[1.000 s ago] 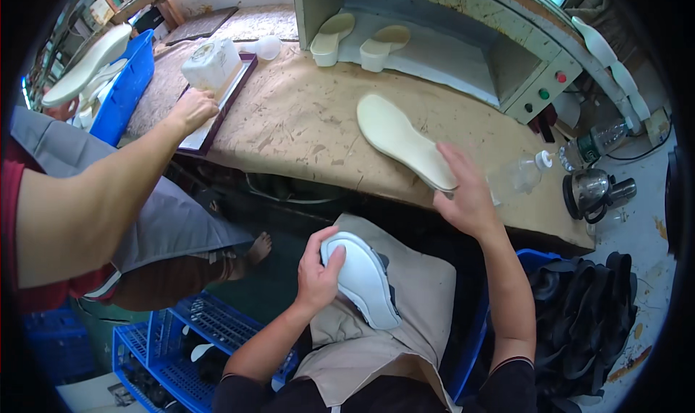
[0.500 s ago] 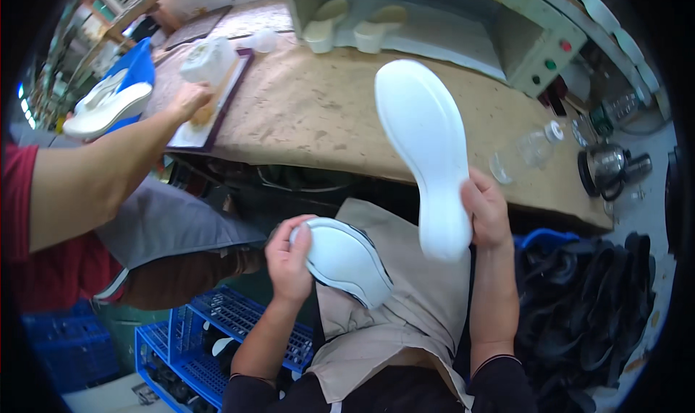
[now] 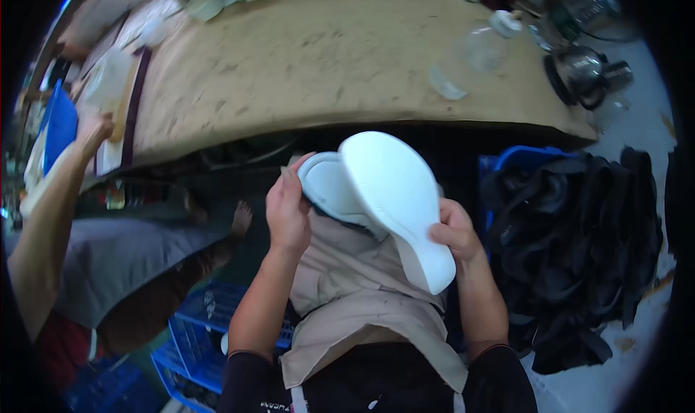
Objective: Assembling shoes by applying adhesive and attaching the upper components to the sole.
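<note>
My right hand [image 3: 457, 230] is closed on the narrow end of a white shoe sole [image 3: 394, 185]. In my left hand [image 3: 288, 214] is a shoe upper [image 3: 324, 185] with a pale grey-white underside and a dark edge, gripped by its rounded end. Both pieces are held over my lap, above the beige apron [image 3: 340, 257]. The broad end of the sole overlaps the upper and hides part of it; whether the two touch, I cannot tell.
A workbench [image 3: 289, 65] with brown covering runs ahead, bearing a clear plastic bottle [image 3: 474, 58] and a metal-and-glass pot [image 3: 579, 76]. To the right, black straps or uppers [image 3: 572, 232] heap over a blue crate [image 3: 532, 154]. A co-worker's arm [image 3: 54, 188] reaches across at left, above blue racks [image 3: 210, 315].
The white sole has come down and left, tilting over the shoe upper. My left hand has raised the upper slightly. The view has tipped downward, and the pale shoe pieces at the back have left it.
</note>
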A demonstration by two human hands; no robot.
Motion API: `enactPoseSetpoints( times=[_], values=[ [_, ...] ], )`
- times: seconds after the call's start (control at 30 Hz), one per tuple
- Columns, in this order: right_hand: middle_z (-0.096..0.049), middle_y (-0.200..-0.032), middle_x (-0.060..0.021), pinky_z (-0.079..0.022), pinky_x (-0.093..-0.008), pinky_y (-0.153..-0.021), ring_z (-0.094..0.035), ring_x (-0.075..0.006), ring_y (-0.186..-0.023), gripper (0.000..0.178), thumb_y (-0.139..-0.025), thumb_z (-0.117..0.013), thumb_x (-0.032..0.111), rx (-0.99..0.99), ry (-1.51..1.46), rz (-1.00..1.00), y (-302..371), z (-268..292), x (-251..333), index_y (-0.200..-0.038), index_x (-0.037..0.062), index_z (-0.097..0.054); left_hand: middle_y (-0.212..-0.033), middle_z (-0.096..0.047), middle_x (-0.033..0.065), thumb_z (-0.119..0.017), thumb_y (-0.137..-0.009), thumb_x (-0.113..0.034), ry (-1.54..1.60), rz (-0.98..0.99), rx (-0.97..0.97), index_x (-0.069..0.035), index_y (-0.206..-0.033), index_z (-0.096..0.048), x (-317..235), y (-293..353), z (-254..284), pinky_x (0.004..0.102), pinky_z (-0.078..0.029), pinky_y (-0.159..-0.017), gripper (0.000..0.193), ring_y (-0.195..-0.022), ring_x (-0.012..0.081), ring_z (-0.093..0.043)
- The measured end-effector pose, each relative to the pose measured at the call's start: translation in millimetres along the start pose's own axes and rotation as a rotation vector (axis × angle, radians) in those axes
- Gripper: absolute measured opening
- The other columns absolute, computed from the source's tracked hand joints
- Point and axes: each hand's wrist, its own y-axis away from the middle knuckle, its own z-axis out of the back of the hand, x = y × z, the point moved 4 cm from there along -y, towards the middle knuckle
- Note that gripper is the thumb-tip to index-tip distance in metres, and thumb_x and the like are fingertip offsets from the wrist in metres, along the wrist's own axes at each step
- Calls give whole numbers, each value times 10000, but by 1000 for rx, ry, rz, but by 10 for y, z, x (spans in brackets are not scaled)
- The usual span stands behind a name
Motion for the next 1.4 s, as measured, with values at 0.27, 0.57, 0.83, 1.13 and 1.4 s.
enactPoseSetpoints(
  times=[0.27,0.57,0.83,1.13,1.4],
  values=[
    [-720,-1083,-207,-581,-304,-749,-706,-253,-836,586,-820,-745,212,69,319,-79,-360,-482,-519,-1292,-96,-585,-1162,-700,130,-469,-1103,-292,18,101,-60,59,-1273,-641,-224,49,826,276,-534,-900,426,-998,166,-658],
    [-728,-1002,-203,-566,-301,-701,-699,-243,-767,495,-944,-695,307,-29,670,-40,-618,-625,-667,-1215,-102,-626,-1081,-707,144,-527,-1083,-273,136,170,-46,81,-1216,-659,-179,145,814,268,-548,-874,400,-959,146,-660],
    [-730,-969,-204,-561,-300,-683,-695,-239,-753,517,-965,-689,376,-59,708,-19,-732,-649,-797,-1171,-97,-652,-1064,-707,134,-527,-1083,-271,128,164,6,75,-1214,-669,-153,129,906,258,-541,-861,396,-948,136,-650],
    [-736,-974,-208,-573,-314,-690,-710,-250,-761,446,-953,-700,305,-69,735,-52,-828,-587,-797,-1169,-84,-663,-1050,-703,127,-519,-1085,-264,75,159,26,71,-1211,-683,-166,41,897,248,-531,-848,394,-929,125,-632],
    [-753,-945,-184,-574,-335,-699,-724,-276,-747,373,-930,-705,251,-33,887,-70,-942,-822,-411,-1114,-73,-681,-1040,-698,117,-487,-1093,-235,-26,166,61,78,-1217,-682,-280,-40,836,230,-510,-779,389,-874,118,-609]
  ],
)
